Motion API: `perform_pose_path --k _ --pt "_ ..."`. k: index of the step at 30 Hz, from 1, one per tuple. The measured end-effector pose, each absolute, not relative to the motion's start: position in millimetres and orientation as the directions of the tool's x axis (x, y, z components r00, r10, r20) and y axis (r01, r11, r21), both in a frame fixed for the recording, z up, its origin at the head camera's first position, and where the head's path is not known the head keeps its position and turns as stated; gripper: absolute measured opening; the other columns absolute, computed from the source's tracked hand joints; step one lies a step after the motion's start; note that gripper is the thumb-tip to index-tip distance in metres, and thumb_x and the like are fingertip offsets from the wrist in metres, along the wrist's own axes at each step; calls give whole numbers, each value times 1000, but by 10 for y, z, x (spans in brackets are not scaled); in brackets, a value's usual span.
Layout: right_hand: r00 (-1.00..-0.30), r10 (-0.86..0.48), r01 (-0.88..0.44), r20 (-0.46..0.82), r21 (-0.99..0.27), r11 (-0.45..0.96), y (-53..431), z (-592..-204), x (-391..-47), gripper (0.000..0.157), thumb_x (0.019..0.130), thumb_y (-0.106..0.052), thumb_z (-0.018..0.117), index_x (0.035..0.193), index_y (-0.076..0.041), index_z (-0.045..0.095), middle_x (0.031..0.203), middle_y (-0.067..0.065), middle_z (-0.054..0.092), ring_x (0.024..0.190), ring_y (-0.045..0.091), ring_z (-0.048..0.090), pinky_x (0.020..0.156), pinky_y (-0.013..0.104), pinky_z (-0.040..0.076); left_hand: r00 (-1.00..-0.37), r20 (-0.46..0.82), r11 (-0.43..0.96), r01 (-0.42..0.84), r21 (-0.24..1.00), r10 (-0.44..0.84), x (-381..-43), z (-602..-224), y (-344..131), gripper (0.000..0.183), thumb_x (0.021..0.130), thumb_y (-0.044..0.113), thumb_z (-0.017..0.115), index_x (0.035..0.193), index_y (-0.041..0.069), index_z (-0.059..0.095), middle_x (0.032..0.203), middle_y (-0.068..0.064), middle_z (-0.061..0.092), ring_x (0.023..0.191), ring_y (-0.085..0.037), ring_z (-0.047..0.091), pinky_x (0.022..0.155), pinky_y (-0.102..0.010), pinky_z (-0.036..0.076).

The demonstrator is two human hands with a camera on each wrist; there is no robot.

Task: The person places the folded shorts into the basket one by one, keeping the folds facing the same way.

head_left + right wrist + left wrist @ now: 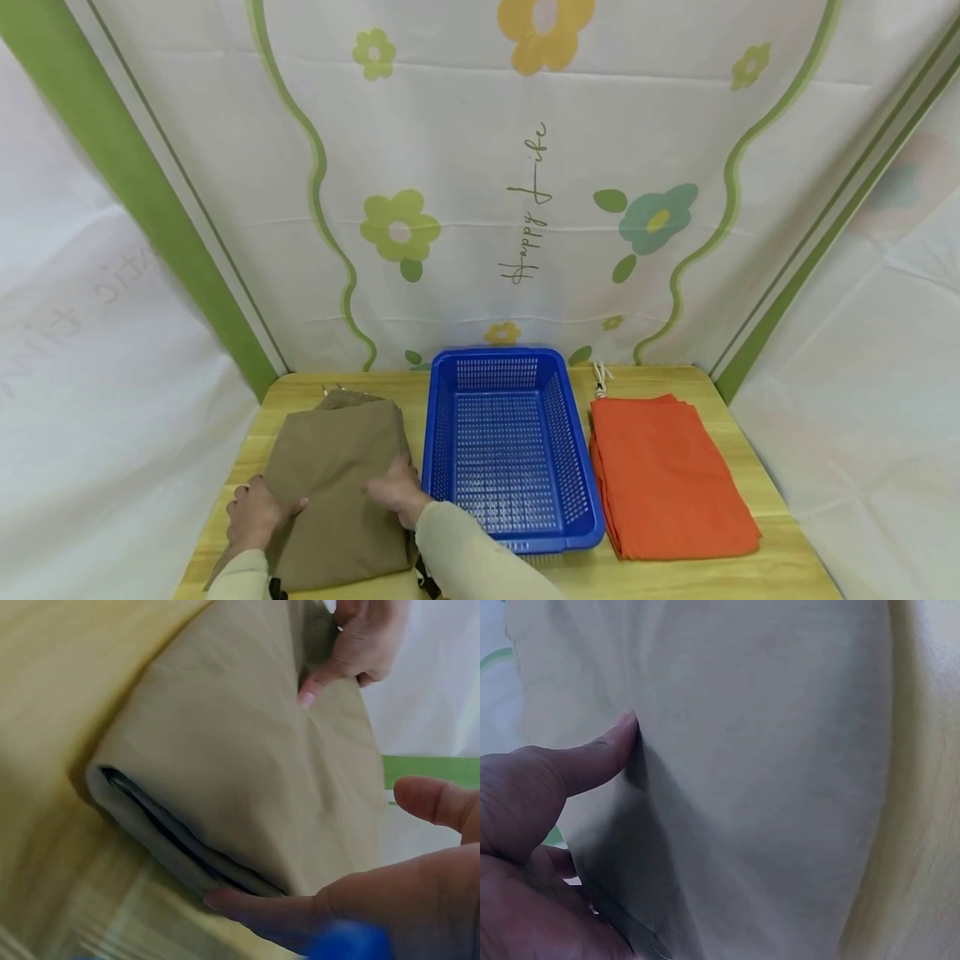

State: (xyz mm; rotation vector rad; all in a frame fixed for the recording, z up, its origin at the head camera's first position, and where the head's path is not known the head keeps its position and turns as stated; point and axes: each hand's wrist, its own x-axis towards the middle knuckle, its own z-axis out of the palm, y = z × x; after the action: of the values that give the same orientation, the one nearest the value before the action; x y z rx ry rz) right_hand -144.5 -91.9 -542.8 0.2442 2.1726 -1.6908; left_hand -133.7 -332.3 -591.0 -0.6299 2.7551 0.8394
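Observation:
A folded khaki cloth (337, 492) lies on the left of the table, its layers showing along one side in the right wrist view. My left hand (255, 512) grips its left edge. In the left wrist view the thumb (604, 754) presses on top while the other fingers are partly hidden at the edge. At the opposite edge is my right hand (400, 490). In the right wrist view its straight fingers (259, 909) touch the folded side, with the thumb (431, 801) raised off the fabric.
A blue perforated plastic basket (438, 433) stands mid-table, close to my right forearm. Beyond it lies a folded orange cloth (667, 479) with a white cord (600, 379) at its top. A white floral curtain (450, 150) hangs behind the wooden table (795, 558).

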Motion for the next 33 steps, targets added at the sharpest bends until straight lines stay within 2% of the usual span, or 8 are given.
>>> perform_pose_path --k 5,8,14,20,27,31,33 --pt "-919 -36 366 -393 -882 299 -973 -5495 -1398 94 76 -5 80 152 10 28 143 36 39 133 53 36 104 64 38 -887 -313 743 -458 489 -341 -1339 -5903 -3342 103 80 36 85 139 -22 25 130 -46 26 120 -67 28 88 -77 39" --pt "-914 -19 381 -406 -873 306 -985 -5504 -1388 95 75 -5 81 152 9 27 138 36 41 129 52 38 100 65 41 -883 -320 739 -464 488 -343 -1350 -5913 -3361 103 78 37 86 139 -21 26 129 -46 27 120 -67 29 88 -77 39" --pt "-898 -22 418 -439 -868 267 -979 -5515 -1397 96 75 -6 80 151 13 25 139 38 41 126 54 42 101 67 40 -883 -314 731 -466 498 -349 -1356 -5927 -3366 104 76 38 87 139 -20 28 129 -45 28 119 -66 30 86 -77 39" --pt "-889 -20 443 -457 -871 215 -990 -5523 -1411 96 74 -4 79 150 16 23 140 41 39 129 57 39 104 67 36 -881 -305 736 -470 488 -361 -1356 -5925 -3387 105 73 41 89 136 -20 32 127 -46 34 116 -67 35 84 -74 41" --pt "-862 -29 492 -505 -850 187 -1002 -5538 -1479 93 79 -5 78 150 18 22 140 39 41 128 56 43 105 64 39 -898 -307 733 -435 522 -314 -1355 -5929 -3437 95 73 38 87 126 -23 38 115 -46 50 102 -60 53 83 -65 48" --pt "-843 -66 519 -534 -840 156 -986 -5535 -1501 89 83 -7 76 150 17 22 142 39 39 130 56 41 107 64 36 -893 -340 688 -445 573 -295 -1361 -5928 -3422 88 79 32 81 126 -26 34 116 -46 50 102 -58 55 86 -64 48" --pt "-835 -83 526 -544 -834 165 -976 -5530 -1504 84 84 -8 76 148 16 27 139 38 42 128 55 43 106 64 37 -879 -366 642 -474 603 -304 -1361 -5919 -3413 82 80 26 78 126 -27 35 114 -46 50 101 -58 56 85 -63 49"
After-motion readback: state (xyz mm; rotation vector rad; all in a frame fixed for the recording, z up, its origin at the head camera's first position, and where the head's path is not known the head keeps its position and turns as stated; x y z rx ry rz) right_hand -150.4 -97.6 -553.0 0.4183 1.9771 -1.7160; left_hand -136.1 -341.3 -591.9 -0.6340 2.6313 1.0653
